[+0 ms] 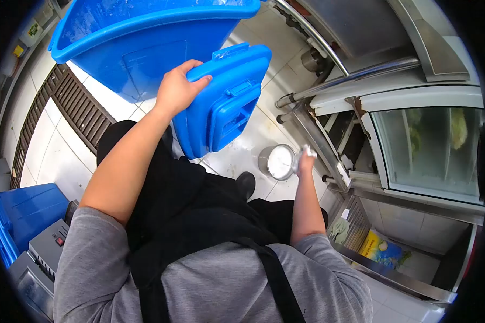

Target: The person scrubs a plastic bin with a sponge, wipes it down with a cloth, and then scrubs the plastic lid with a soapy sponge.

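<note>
My left hand (179, 89) is closed over the edge of a blue lid (221, 102), with the thumb on its near face. The lid stands tilted beside a large open blue bin (151, 54). My right hand (306, 161) is closed on a whitish cloth, partly blurred, at the rim of a metal pot (264, 160). White contents (279, 162) show inside the pot, which sits on the floor.
A metal frame (328, 145) and a glass-fronted cabinet (431, 151) stand at the right. Below them lies a yellow and blue bag (380, 250). A brown floor grate (81, 99) and another blue bin (32, 210) are at the left. A dark shoe (246, 185) is near the pot.
</note>
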### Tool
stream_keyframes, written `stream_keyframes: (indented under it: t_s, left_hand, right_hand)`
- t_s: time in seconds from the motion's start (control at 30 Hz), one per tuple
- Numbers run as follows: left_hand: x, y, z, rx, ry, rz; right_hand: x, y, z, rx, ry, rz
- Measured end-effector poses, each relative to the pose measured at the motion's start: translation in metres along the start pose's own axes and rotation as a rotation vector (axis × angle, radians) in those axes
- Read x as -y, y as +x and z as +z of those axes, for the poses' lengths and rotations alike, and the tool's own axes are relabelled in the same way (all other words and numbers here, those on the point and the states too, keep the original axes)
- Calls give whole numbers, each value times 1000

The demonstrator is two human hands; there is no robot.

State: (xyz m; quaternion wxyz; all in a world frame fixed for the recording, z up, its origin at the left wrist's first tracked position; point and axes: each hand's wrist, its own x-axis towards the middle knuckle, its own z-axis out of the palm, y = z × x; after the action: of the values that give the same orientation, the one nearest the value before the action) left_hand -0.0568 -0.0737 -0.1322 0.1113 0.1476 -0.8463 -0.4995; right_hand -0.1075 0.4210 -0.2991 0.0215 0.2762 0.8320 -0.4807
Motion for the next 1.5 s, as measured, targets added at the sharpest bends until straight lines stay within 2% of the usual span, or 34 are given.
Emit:
stream_keyframes:
  t_s: [0.07,0.1,0.17,0.23,0.3,0.37,0.4,0.43,0.5,0.57,0.6,0.63,0.7,0.73,0.77,0.83,0.87,0.9,0.97,1.0,1.03,1.1,1.13,1.2,1.23,1.3,1.33,1.37,1.43,1.47,1.5]
  left_hand:
    - [-5,-1,1,-20,7,25]
    - [-9,-2,1,-27,-5,13]
    - [-11,-1,2,-29,-18,5]
    - [-10,0,5,-39,6,35]
    - [-7,-1,10,-55,34,74]
    - [-7,-2,9,-69,66,113]
    - [-6,-3,9,-56,19,103]
    - [-6,-3,8,-48,-31,92]
    - [-4,-3,7,-63,-42,114]
    - [-2,-4,9,-69,-54,138]
    - [-1,-4,8,-66,-57,127]
    - [0,-3,7,-60,-60,120]
    - [-3,-5,8,-45,-79,148]
    - [-6,-7,9,-43,-102,161]
    - [-7,-9,9,-37,-104,159]
    - [-15,-8,9,-27,-130,75]
    - [-14,-7,10,-25,-138,81]
    - [-11,-4,11,-24,-89,89]
    - [-13,-6,15,-7,-43,112]
    - [-18,-8,18,-9,-31,108]
    - [-22,-10,20,-18,-23,95]
    - [-29,-18,22,-9,-41,76]
    - [-33,-22,23,9,-6,123]
    - [-30,-23,23,29,26,180]
    - [-28,-27,23,29,31,181]
    - [-28,-29,23,59,53,217]
    - [-28,-28,24,68,23,213]
    - [-31,-30,24,65,29,215]
    - [-38,-36,27,86,37,216]
    - [-40,-38,28,64,60,233]
    - [-41,-37,27,69,67,236]
  right_hand:
    - [31,0,26,147,284,-124]
    - [38,6,52,-70,120,-505]
    - [169,-92,75,153,251,-378]
    - [206,-102,115,-15,72,-862]
    - [254,-131,132,-2,-178,-1468]
    - [248,-130,147,-16,-358,-1297]
    - [246,-120,148,-90,-413,-1098]
    - [256,-118,142,1,-266,-966]
    - [257,-133,150,-6,-356,-876]
    - [247,-168,167,-255,-692,-1334]
    - [252,-188,159,-87,-603,-1431]
    - [251,-179,160,-95,-601,-1425]
    - [250,-138,156,-164,-586,-1142]
    - [269,-127,146,-73,-515,-1079]
    - [272,-130,147,-127,-500,-1080]
    - [257,-175,160,-95,-665,-1043]
    - [245,-195,169,-119,-666,-1245]
    - [247,-223,161,36,-549,-1356]
    - [246,-211,147,30,-462,-1441]
    - [237,-184,147,-78,-590,-1256]
    - [241,-160,146,79,-68,-814]
    - [256,-127,131,58,298,-568]
    - [258,-135,132,69,290,-573]
    - [257,-167,138,35,123,-739]
    - [249,-191,144,-55,-36,-943]
    - [251,-204,141,-58,-97,-1176]
    - [247,-191,139,-124,-106,-1153]
    - [251,-176,138,-81,-39,-899]
    - [257,-155,131,-68,83,-723]
    - [253,-169,131,-22,70,-728]
    - [247,-187,136,-104,-1,-904]
